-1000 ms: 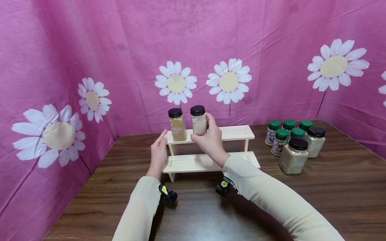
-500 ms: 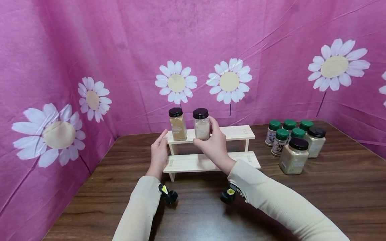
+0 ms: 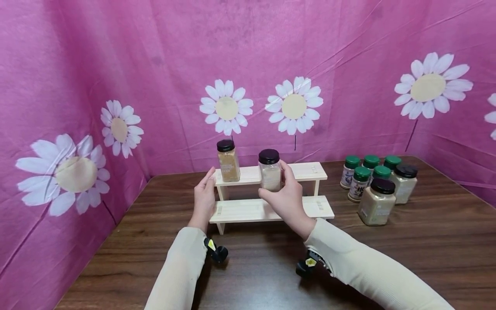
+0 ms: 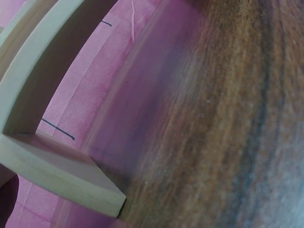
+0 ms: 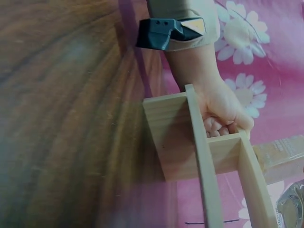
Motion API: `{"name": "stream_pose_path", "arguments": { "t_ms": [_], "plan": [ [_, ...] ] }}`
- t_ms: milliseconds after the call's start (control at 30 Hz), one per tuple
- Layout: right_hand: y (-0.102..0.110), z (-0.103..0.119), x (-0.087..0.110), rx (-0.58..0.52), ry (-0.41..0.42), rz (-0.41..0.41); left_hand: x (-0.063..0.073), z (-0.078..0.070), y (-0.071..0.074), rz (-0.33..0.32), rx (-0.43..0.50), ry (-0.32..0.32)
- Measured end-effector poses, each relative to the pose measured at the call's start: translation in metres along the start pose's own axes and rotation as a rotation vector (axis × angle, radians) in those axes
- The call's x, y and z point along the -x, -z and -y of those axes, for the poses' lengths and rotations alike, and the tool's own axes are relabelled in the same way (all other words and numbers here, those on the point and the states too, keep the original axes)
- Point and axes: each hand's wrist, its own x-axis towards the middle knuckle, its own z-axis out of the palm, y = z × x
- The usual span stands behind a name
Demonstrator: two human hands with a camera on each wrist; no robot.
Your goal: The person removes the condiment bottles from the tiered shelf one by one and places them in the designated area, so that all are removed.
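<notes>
A two-tier wooden shelf rack [image 3: 248,211] stands on the table. At its left end, my left hand [image 3: 203,199] grips the side; in the right wrist view that hand's fingers [image 5: 217,127] curl by the upper tier's end. My right hand [image 3: 287,199] holds a square spice jar [image 3: 270,175] with a black lid and pale powder, thumb in front and fingers round its right side. This jar is upright, before the middle of the upper tier; whether it touches the wood I cannot tell. Another black-lidded spice jar [image 3: 229,165], filled with tan powder, stands on the upper tier's left end.
On the right of the wooden table [image 3: 255,271] stand several green-capped seasoning bottles [image 3: 357,187]. Beside them are two wide black-lidded jars, one in front [image 3: 377,206] and one behind [image 3: 404,185]. A pink flowered cloth [image 3: 248,43] hangs behind and at the sides.
My right hand has carried the pale-powder jar rightward and somewhat lower, away from the tan jar. The left hand and the rack have stayed in place.
</notes>
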Motion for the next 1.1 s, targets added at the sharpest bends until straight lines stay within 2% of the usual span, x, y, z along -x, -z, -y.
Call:
{"name": "stream_pose_path", "arguments": {
  "t_ms": [367, 767, 1100],
  "plan": [
    [0.020, -0.014, 0.013, -0.036, 0.068, -0.063, 0.000, 0.002, 0.001, -0.008, 0.030, 0.001],
    [0.047, -0.021, 0.023, -0.007, 0.052, -0.093, 0.000, 0.002, -0.002, -0.005, 0.053, 0.002],
    [0.070, -0.019, 0.028, -0.078, 0.075, -0.110, -0.001, 0.002, -0.002, -0.007, 0.043, -0.004]
  ]
}}
